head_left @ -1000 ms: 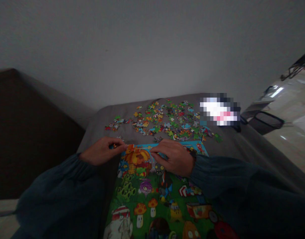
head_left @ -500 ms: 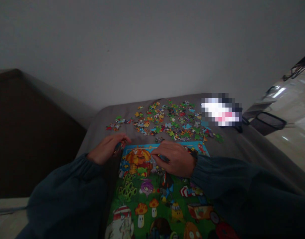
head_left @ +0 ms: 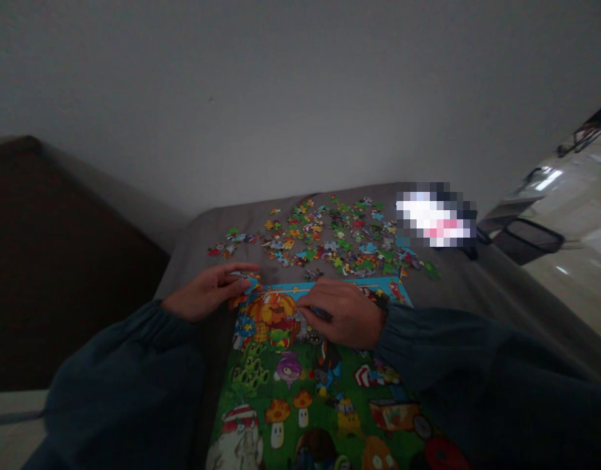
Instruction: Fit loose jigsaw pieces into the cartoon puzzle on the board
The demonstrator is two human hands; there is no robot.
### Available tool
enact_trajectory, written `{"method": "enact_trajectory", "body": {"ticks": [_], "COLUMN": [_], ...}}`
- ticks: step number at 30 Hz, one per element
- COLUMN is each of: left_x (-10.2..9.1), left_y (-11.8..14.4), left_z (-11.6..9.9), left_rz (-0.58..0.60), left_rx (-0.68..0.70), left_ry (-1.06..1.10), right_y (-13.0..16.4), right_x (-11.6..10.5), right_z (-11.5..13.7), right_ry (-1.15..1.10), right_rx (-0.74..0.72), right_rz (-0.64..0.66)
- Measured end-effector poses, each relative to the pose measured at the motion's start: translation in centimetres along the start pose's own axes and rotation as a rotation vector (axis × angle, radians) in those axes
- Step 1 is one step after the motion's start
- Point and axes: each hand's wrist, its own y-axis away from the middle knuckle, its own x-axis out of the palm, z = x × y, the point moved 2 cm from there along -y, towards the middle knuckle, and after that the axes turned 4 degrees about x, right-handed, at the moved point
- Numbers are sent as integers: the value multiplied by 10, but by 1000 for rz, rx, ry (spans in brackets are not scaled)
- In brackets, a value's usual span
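1. The right hand [head_left: 342, 313] covers part of the assembled puzzle [head_left: 300, 385]; the picture beneath it is hidden.
2. The puzzle's near edge is cut off by the frame bottom.
3. A pixelated patch [head_left: 435, 214] conceals an item.
4. Loose pieces [head_left: 330, 241] are too small to distinguish individually.
5. The small piece [head_left: 250, 281] at the left hand [head_left: 207, 294] fingertips is indistinct.

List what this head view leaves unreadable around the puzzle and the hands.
- Puzzle picture: bottom cut by the frame edge, right part hidden under the right sleeve.
- Piece in left hand: too small and dim.
- Under right hand: covered.
- Loose pieces: too small.
- Pixelated patch: blurred.
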Motion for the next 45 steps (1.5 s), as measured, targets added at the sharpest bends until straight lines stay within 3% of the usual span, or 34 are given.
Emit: {"method": "enact_trajectory", "body": {"ticks": [5, 8, 13, 17, 22, 25, 30, 40, 45], "left_x": [0, 8, 49, 74, 71, 69, 66, 66, 65], "left_y": [-1, 0, 2, 4, 7, 10, 10, 3, 1], "left_z": [-6, -10, -16, -20, -23, -25, -25, -23, -23], "left_rz": [-93, -66, 107, 172, 103, 211, 317, 160, 76], "left_rx": [-58, -50, 4, 53, -27, -1, 101, 104, 103], "left_ry": [-17, 26, 162, 321, 563, 632, 479, 444, 396], "right_y": [0, 0, 0, 1, 1, 0, 0, -2, -2], "right_x": [0, -2, -1, 0, -1, -2, -3, -4, 1], "right_z": [0, 0, 1, -2, -3, -3, -5, -10, -14], "right_ry": [-14, -10, -42, -47, -69, -69, -94, -412, -609], "right_rx": [-2, 57, 51, -20, -17, -21, 13, 366, 513], "right_rz": [8, 11, 48, -19, -65, -81, -95, -46, 44]}}
